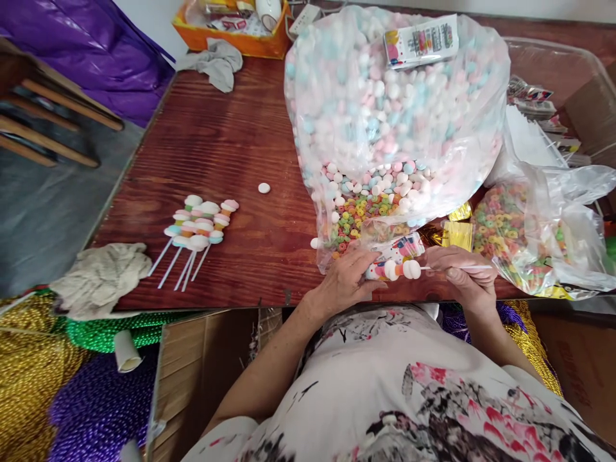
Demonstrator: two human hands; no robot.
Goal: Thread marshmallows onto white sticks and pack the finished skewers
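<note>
My right hand [464, 273] pinches the white stick of a candy skewer [410, 269], which lies level near the table's front edge. White marshmallow pieces and an orange ring show along the skewer. At its left end, my left hand [349, 273] is closed on a printed plastic bag [402, 247]. The candy overlaps the bag; whether it is inside or on top, I cannot tell. Just beyond the hands, a big clear bag [385, 122] spills small pastel marshmallows [380, 179] and colourful candy rings [353, 221].
Several finished-looking skewers [195, 228] lie at left beside a crumpled cloth [103, 273]. One marshmallow [264, 188] sits alone. At right are a bag of candy rings [505, 224], gold twist ties [457, 234] and a clear bin [577, 58]. An orange box [250, 43] stands at the back.
</note>
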